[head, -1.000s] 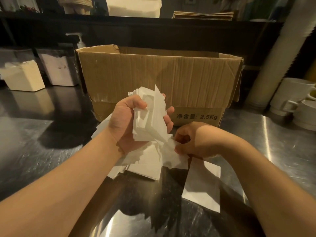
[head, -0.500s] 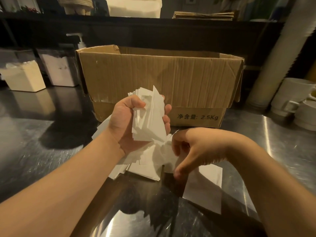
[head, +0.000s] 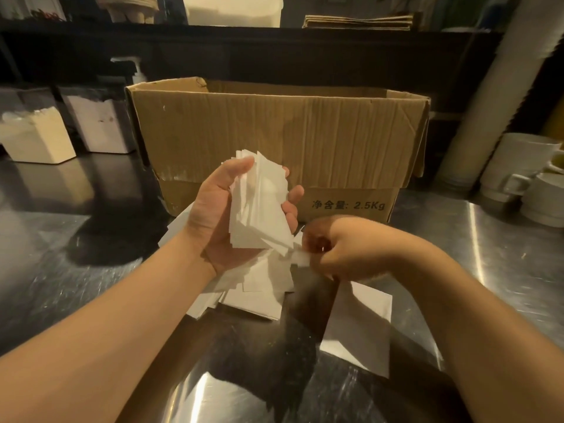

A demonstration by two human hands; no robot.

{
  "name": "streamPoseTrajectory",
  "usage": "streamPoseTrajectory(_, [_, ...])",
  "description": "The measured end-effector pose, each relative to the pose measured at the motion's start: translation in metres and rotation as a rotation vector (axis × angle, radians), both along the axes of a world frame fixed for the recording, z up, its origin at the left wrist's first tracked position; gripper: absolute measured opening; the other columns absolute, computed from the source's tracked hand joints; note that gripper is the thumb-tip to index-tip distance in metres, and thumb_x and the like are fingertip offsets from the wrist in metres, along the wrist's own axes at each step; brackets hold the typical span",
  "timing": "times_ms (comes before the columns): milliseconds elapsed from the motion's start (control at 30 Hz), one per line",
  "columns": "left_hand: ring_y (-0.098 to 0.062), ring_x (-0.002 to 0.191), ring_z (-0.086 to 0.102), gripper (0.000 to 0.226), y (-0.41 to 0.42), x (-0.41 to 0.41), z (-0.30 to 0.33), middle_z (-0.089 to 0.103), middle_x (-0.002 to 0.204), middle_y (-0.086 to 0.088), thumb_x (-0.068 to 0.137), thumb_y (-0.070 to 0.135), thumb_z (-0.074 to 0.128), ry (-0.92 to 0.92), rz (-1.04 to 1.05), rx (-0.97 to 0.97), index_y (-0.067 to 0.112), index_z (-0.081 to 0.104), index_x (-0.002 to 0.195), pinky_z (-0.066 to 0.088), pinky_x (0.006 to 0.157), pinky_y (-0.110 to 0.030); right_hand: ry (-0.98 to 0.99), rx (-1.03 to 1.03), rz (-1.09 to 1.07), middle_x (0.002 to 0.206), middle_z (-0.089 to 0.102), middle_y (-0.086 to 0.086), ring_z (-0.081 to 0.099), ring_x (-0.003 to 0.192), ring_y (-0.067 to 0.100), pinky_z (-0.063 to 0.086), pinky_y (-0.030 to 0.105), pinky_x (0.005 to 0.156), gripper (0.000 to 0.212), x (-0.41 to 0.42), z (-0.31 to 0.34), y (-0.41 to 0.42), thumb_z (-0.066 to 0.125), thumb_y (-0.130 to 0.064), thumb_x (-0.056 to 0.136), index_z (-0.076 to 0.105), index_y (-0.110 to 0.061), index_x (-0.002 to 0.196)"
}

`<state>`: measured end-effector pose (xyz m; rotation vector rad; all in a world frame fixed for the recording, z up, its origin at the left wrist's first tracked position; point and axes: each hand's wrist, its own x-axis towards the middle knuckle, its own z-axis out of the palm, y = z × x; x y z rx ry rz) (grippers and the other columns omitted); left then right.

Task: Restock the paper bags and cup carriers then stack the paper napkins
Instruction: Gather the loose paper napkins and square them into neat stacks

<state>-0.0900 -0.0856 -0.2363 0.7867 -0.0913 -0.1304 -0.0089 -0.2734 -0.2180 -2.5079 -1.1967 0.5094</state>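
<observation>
A: What's the setting?

B: A steel counter (head: 503,245) in a dim room, with a dark shelf behind it. An open box (head: 274,132) stands in the middle, printed "2.5Kg" on its near face.

A: Where are the napkins?

B: All in front of the box. A stack (head: 259,206) is in the left hand (head: 219,215), raised just before the box's near face. A loose pile (head: 256,288) lies on the counter under that hand, and one sheet (head: 360,328) lies flat to the pile's right, apart from it.

A: How are the hands?

B: The left has its thumb over the stack's top edge and its fingers wrapped round the far side. The right hand (head: 345,248), in front of the box's right half, is curled and pinches a napkin (head: 300,258) at the stack's lower corner.

A: Anything else near the box?

B: Left of it, two white tubs (head: 39,138) and a pump bottle (head: 135,70). Right of it, a tall cup stack (head: 494,96) and white mugs (head: 518,166).
</observation>
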Motion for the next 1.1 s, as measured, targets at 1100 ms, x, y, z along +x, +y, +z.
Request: streamPoseTrajectory(1100, [-0.022, 0.078, 0.059, 0.056, -0.005, 0.001, 0.000, 0.063, 0.101, -0.011, 0.072, 0.026, 0.058, 0.027, 0.066, 0.029, 0.014, 0.055, 0.127, 0.057, 0.073, -0.036, 0.763, 1.086, -0.529, 0.115, 0.060, 0.006, 0.064, 0.102, 0.028, 0.060, 0.033, 0.071, 0.030, 0.017, 0.015, -0.017, 0.065, -0.029, 0.093, 0.054, -0.021, 0.120])
